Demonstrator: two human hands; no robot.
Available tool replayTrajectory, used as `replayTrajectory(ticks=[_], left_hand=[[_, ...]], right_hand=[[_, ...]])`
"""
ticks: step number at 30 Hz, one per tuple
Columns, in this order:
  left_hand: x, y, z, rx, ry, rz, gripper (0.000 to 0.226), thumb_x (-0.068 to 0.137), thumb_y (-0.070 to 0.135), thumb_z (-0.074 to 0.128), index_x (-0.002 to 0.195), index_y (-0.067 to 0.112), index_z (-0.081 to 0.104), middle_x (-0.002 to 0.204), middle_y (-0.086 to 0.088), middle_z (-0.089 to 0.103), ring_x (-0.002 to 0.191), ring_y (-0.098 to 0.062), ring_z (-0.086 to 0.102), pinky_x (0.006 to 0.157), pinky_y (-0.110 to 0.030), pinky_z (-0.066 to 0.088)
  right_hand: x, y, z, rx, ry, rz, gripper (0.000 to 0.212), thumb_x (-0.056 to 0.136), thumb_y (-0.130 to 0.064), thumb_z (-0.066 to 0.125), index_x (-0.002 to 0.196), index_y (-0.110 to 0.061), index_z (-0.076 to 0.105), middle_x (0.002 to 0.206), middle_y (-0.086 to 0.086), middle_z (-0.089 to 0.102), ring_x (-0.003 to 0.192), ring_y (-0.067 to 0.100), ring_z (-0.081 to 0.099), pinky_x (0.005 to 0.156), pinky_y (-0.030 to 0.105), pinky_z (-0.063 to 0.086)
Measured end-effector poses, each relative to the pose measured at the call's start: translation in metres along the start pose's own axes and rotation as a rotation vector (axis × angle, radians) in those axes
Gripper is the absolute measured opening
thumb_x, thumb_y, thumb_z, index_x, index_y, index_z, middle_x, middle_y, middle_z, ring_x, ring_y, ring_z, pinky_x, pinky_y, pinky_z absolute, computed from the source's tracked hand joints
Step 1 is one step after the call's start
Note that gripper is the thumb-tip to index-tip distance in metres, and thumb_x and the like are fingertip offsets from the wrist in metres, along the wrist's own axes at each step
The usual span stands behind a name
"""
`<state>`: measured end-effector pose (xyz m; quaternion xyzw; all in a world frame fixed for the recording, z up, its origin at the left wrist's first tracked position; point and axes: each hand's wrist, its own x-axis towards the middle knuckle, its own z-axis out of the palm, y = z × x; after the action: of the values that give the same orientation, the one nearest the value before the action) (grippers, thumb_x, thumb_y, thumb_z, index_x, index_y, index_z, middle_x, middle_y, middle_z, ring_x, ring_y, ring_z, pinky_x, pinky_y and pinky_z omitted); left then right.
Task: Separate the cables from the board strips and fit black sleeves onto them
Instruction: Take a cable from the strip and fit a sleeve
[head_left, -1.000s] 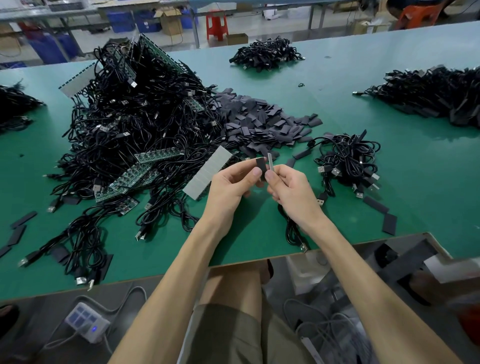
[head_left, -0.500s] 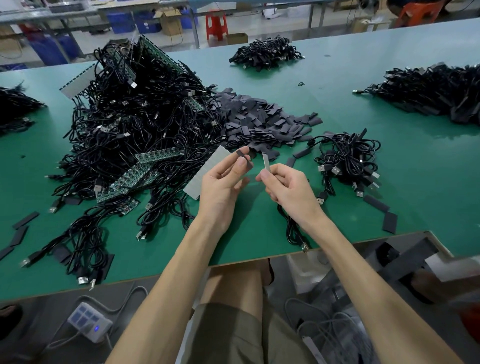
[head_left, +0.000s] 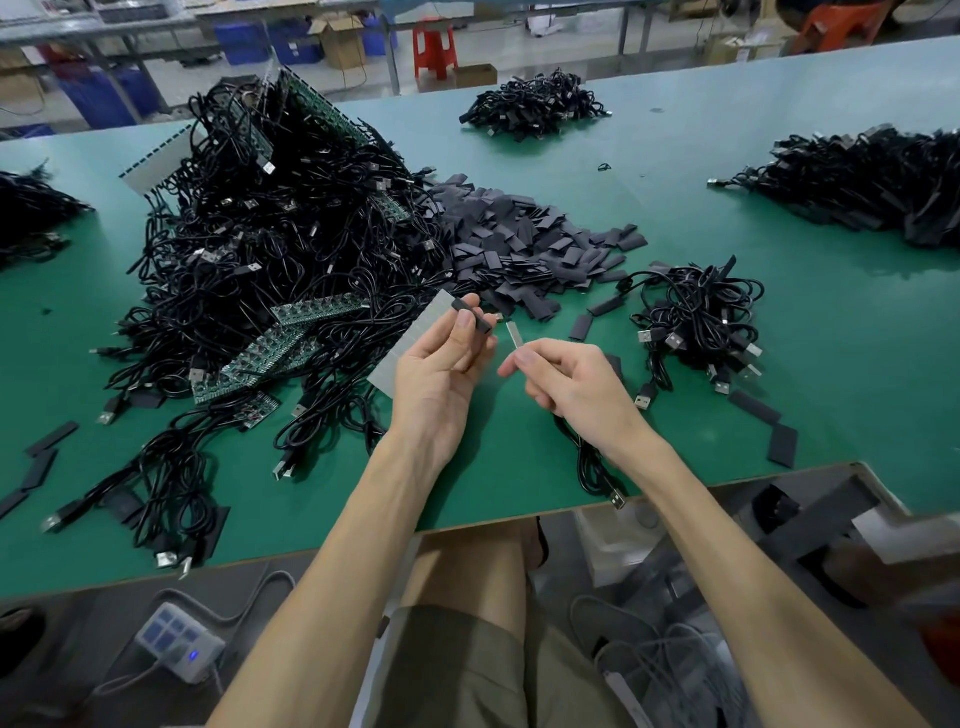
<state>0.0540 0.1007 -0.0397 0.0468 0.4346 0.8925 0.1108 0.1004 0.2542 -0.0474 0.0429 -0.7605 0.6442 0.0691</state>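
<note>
Two grips, both closed: left grip (head_left: 441, 366) pinches a sleeve (head_left: 471, 315), right grip (head_left: 569, 387) a cable tip (head_left: 513, 335). That tip stands just right of the sleeve's slanted lower end, apart.

tabletop (head_left: 675, 171): flat green, tan edge on the near side;
cable heap (head_left: 270, 249): black, flecked with silver plugs;
board strips (head_left: 265, 353): green, dotted with rows of small dark and silver parts;
blank strip (head_left: 410, 343): pale grey, finely ruled with lines;
sleeve pile (head_left: 519, 244): matt charcoal black;
held sleeve (head_left: 472, 315): black;
cable tip (head_left: 514, 334): pale silver-grey;
stool (head_left: 435, 44): red;
crates (head_left: 291, 44): blue;
box (head_left: 337, 39): cardboard brown;
power strip (head_left: 176, 642): white, blue-grey buttons, one blue light;
shorts (head_left: 457, 670): olive.
</note>
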Motion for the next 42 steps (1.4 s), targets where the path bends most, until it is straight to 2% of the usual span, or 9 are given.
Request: replayTrajectory(ticks=[6, 11, 15, 20, 26, 34, 37, 40, 42], left_hand=[[0.0014, -0.0016, -0.0006, 0.068, -0.03, -0.007, 0.02, 0.098, 0.014, 0.06, 0.115, 0.009, 0.07, 0.095, -0.003, 0.071, 0.076, -0.011, 0.064, 0.082, -0.027, 0.055], [0.0015, -0.0031, -0.0005, 0.141, -0.092, -0.021, 0.019, 0.097, 0.02, 0.062, 0.108, 0.008, 0.072, 0.074, 0.007, 0.064, 0.061, -0.014, 0.045, 0.071, -0.028, 0.047], [0.0011, -0.003, -0.0002, 0.105, -0.087, -0.028, 0.017, 0.092, 0.024, 0.066, 0.097, 0.016, 0.08, 0.099, -0.002, 0.068, 0.067, -0.016, 0.05, 0.066, -0.029, 0.047], [0.0031, -0.0037, -0.0027, 0.04, -0.079, -0.061, 0.023, 0.09, 0.024, 0.067, 0.11, 0.015, 0.075, 0.097, -0.003, 0.072, 0.078, -0.014, 0.064, 0.064, -0.027, 0.051], [0.0052, -0.0044, -0.0047, 0.063, -0.136, -0.061, 0.022, 0.093, 0.025, 0.066, 0.109, 0.017, 0.079, 0.099, -0.001, 0.07, 0.071, -0.015, 0.059, 0.064, -0.027, 0.051], [0.0043, -0.0039, -0.0037, 0.044, -0.14, -0.072, 0.032, 0.094, 0.022, 0.066, 0.123, 0.011, 0.07, 0.096, 0.002, 0.069, 0.066, -0.013, 0.057, 0.067, -0.027, 0.052], [0.0027, -0.0033, -0.0026, 0.08, -0.137, -0.059, 0.033, 0.1, 0.019, 0.059, 0.131, 0.008, 0.064, 0.088, 0.005, 0.067, 0.065, -0.013, 0.053, 0.069, -0.027, 0.051], [0.0012, -0.0013, -0.0005, 0.112, -0.129, -0.01, 0.027, 0.102, 0.014, 0.055, 0.126, 0.011, 0.067, 0.098, 0.0, 0.07, 0.089, -0.017, 0.064, 0.075, -0.028, 0.052], [0.0004, -0.0003, 0.0009, 0.12, -0.128, 0.019, 0.025, 0.103, 0.011, 0.054, 0.123, 0.013, 0.069, 0.102, -0.002, 0.07, 0.104, -0.017, 0.064, 0.076, -0.028, 0.052]], right_hand=[[0.0015, -0.0001, 0.0012, -0.023, -0.057, -0.005, 0.024, 0.106, -0.013, 0.055, 0.09, -0.012, 0.073, 0.057, -0.01, 0.044, 0.056, 0.008, 0.039, 0.058, 0.018, 0.035], [-0.0002, -0.0027, 0.0009, -0.035, -0.067, 0.0, 0.024, 0.106, -0.01, 0.054, 0.09, -0.01, 0.072, 0.054, -0.013, 0.043, 0.055, 0.006, 0.038, 0.058, 0.017, 0.035], [-0.001, -0.0027, 0.0011, -0.048, -0.075, 0.004, 0.024, 0.106, -0.009, 0.055, 0.089, -0.008, 0.072, 0.053, -0.013, 0.043, 0.055, 0.006, 0.038, 0.057, 0.017, 0.035], [-0.0004, -0.0016, 0.0002, -0.066, -0.085, -0.005, 0.024, 0.106, -0.01, 0.054, 0.09, -0.009, 0.072, 0.054, -0.014, 0.042, 0.055, 0.008, 0.037, 0.057, 0.022, 0.033], [-0.0015, -0.001, -0.0007, -0.055, -0.076, -0.013, 0.024, 0.106, -0.009, 0.053, 0.091, -0.006, 0.072, 0.053, -0.015, 0.042, 0.054, 0.006, 0.036, 0.056, 0.018, 0.033], [-0.0029, -0.0033, -0.0009, -0.022, -0.059, -0.009, 0.024, 0.107, -0.008, 0.051, 0.095, -0.005, 0.072, 0.054, -0.014, 0.04, 0.054, 0.005, 0.035, 0.055, 0.017, 0.032], [-0.002, -0.0023, -0.0013, -0.023, -0.048, 0.001, 0.024, 0.107, -0.008, 0.052, 0.095, -0.004, 0.072, 0.056, -0.012, 0.04, 0.054, 0.007, 0.035, 0.056, 0.019, 0.032], [-0.0013, -0.0017, -0.0011, -0.049, -0.052, 0.004, 0.024, 0.107, -0.01, 0.052, 0.095, -0.006, 0.073, 0.054, -0.014, 0.042, 0.055, 0.006, 0.037, 0.057, 0.018, 0.033], [-0.0008, -0.0014, -0.0007, -0.056, -0.053, 0.001, 0.024, 0.107, -0.01, 0.053, 0.094, -0.007, 0.072, 0.054, -0.015, 0.044, 0.055, 0.005, 0.038, 0.057, 0.017, 0.034]])
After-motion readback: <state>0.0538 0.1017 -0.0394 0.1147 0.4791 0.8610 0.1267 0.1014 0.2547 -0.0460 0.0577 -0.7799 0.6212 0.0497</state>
